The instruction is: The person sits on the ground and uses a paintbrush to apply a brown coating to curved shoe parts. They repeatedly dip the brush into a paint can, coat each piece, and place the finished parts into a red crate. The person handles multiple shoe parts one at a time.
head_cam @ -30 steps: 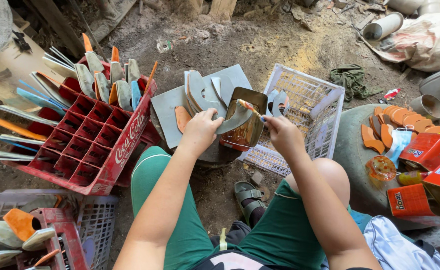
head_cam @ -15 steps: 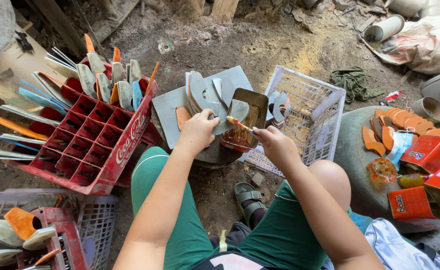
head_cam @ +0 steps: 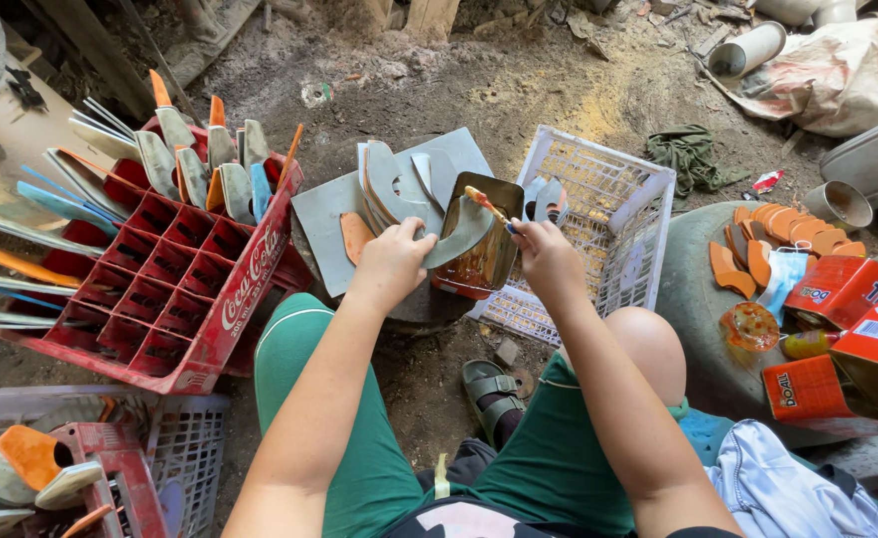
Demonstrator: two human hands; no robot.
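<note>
My left hand (head_cam: 396, 261) grips a grey curved sandal strap piece (head_cam: 459, 236) held over a rectangular tin of brown glue (head_cam: 479, 257). My right hand (head_cam: 544, 251) holds a small brush (head_cam: 486, 203) whose orange, glue-wet tip points up-left above the tin. Several more grey strap pieces (head_cam: 389, 189) lie stacked on a grey board (head_cam: 324, 214) just beyond my left hand, with an orange piece (head_cam: 355, 235) beside them. Both hands hover above my knees, over the dirt floor.
A red bottle crate (head_cam: 175, 289) at left holds upright grey, blue and orange pieces. A white plastic basket (head_cam: 608, 224) sits right of the tin. Orange cutouts (head_cam: 768, 239) and red cartons (head_cam: 838, 289) lie on a round surface at right. Another basket (head_cam: 80, 458) is lower left.
The brush moved from the tin's right side up and left over the tin. My left hand shifted the grey piece slightly; my right hand drew closer to it.
</note>
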